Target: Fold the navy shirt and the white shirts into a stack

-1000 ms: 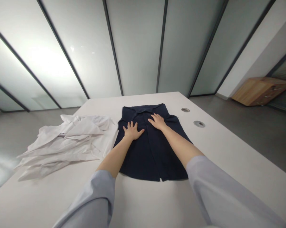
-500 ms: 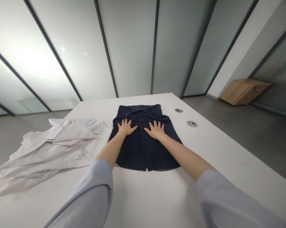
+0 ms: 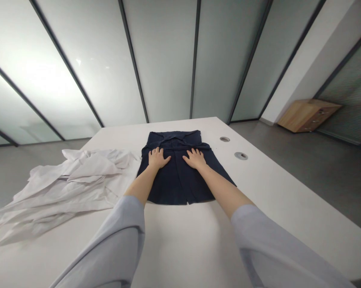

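A dark navy shirt [image 3: 177,180] lies flat on the white table, its far end folded over near a collar-like shape. My left hand [image 3: 158,158] rests palm down on the left half of the cloth, fingers spread and pointing away from me. On the right half lies my right hand [image 3: 196,159], also flat, with its thumb turned inward. A strip of navy fabric shows between the two hands. Neither hand grips anything. Light grey-blue sleeves cover my upper forearms.
A heap of crumpled white garments [image 3: 87,180] lies on the left of the white table [image 3: 192,240]. Two round cable grommets [image 3: 241,156] sit in the tabletop at the right. Beyond stand frosted glass panels [image 3: 165,60] and a wooden cabinet [image 3: 306,115] on the floor.
The navy shirt's near hem has moved away from me, up the table. Both hands have shifted slightly, and their fingers are a little less spread. The white heap looks unmoved.
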A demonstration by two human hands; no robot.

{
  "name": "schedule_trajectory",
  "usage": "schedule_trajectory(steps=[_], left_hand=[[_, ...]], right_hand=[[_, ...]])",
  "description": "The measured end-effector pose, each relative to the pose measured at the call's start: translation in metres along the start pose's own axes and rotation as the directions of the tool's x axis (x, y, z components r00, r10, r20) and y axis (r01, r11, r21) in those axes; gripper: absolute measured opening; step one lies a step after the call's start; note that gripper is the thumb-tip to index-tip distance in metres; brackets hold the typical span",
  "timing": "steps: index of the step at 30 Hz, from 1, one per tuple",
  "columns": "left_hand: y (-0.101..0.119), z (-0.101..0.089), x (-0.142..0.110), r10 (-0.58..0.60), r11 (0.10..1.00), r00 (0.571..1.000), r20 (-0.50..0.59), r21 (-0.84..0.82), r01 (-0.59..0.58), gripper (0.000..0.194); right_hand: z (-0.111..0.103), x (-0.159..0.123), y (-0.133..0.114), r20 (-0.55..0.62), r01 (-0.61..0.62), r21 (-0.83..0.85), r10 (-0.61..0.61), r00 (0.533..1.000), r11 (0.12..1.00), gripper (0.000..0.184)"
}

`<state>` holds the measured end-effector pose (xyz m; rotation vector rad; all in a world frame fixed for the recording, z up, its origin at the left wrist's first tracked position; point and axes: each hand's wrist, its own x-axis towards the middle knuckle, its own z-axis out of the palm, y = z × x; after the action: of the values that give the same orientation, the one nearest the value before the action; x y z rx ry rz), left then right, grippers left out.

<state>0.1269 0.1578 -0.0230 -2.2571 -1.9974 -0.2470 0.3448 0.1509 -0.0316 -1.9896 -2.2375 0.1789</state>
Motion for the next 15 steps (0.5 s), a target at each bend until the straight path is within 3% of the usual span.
schedule_trajectory(steps=[3,6,15], left_hand=[[0.002,-0.003,-0.012,0.058,0.998,0.996,-0.067,0.015,-0.057,0.053],[0.001,-0.006,-0.022,0.07,0.997,0.997,-0.016,0.024,-0.07,0.045],[-0.005,-0.017,-0.065,0.129,0.992,0.977,0.17,-0.018,-0.128,0.055]], right_hand=[[0.0,-0.01,-0.001,-0.081,0.012,-0.014,-0.014,0.997,1.0,0.057],[-0.002,-0.022,-0.002,-0.103,0.008,-0.033,-0.011,0.995,0.999,0.053],[-0.008,-0.063,0.006,0.044,0.089,-0.074,-0.086,0.995,0.993,0.063]])
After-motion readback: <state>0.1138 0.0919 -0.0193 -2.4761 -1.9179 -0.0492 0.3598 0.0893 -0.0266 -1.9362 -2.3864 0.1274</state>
